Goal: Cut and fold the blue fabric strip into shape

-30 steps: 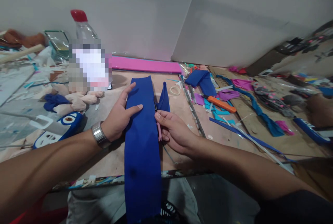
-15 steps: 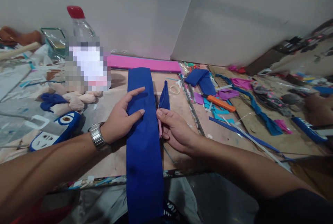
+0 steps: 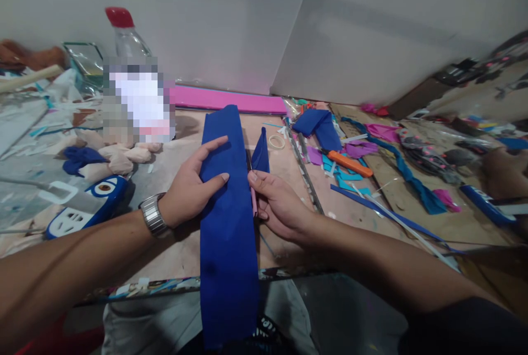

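A long blue fabric strip (image 3: 226, 245) runs from the tabletop down over the near edge toward my lap. My left hand (image 3: 190, 190) lies on its left side, thumb and index finger stretched apart on the cloth; the other fingers are hidden. At the strip's right edge, my right hand (image 3: 276, 201) is closed around a slim pink-handled tool (image 3: 254, 201) with a dark, blade-like tip. Its exact kind is partly covered by the fingers. Just beyond that hand, a narrow blue piece of fabric (image 3: 260, 151) stands up in a point.
Behind lie pink sheets (image 3: 231, 100). A red-capped bottle (image 3: 132, 41) and blue power strip (image 3: 88, 209) are on the left. To the right are a tape roll (image 3: 276, 142), an orange utility knife (image 3: 350, 164), fabric scraps and another person's hand (image 3: 506, 170).
Both hands stay in nearly the same places. The strip's far end has shifted slightly, its top edge now more slanted.
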The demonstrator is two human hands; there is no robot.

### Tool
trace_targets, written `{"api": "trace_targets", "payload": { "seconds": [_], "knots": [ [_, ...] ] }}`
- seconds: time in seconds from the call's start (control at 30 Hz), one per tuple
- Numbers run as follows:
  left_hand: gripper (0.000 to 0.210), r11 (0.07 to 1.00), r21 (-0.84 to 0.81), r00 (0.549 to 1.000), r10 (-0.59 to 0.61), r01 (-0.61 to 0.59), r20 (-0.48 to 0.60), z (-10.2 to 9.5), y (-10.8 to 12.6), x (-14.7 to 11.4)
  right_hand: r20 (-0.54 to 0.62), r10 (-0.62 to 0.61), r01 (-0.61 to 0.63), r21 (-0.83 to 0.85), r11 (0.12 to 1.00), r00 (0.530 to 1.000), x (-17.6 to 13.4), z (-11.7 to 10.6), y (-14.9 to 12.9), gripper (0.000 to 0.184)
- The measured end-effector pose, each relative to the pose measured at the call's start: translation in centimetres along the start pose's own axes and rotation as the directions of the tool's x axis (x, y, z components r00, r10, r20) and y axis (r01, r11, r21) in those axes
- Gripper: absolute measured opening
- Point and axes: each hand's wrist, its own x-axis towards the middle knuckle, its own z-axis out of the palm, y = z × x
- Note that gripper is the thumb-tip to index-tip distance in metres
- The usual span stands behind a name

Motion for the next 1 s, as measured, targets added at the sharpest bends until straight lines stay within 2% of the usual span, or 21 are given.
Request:
{"api": "trace_targets", "payload": {
  "seconds": [0.43, 1.0],
  "knots": [
    [0.067, 0.999, 0.020, 0.999, -0.033, 0.033, -0.039, 0.00, 0.36, 0.04, -0.004, 0.017, -0.017, -0.015, 1.000, 1.000, -0.25, 0.07, 0.06, 0.036],
    [0.069, 0.999, 0.011, 0.999, -0.029, 0.030, -0.029, -0.13, 0.39, 0.04, -0.018, 0.009, -0.009, -0.011, 1.000, 1.000, -0.22, 0.07, 0.03, 0.039]
  ]
}}
